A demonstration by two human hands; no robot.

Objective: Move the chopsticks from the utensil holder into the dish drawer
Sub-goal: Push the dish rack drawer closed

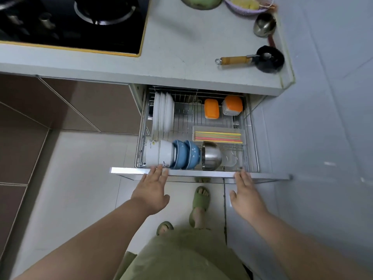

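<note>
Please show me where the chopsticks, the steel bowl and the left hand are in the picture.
chopsticks [218, 137]: head view, middle of the coloured bundle in the clear tray.
steel bowl [211, 156]: head view, on its rounded shiny side.
left hand [151, 186]: head view, back of the hand, fingers at the drawer front.

Both bare arms are stretched forward and down, elbows nearly straight. The left hand [152, 190] is held palm down, fingers extended and close together, the thumb splayed toward the right. The right hand [246, 196] is held the same way, fingers straight and pointing ahead, the thumb spread toward the left. Nothing is gripped by either hand. The two hands are kept well apart, roughly level.
</note>
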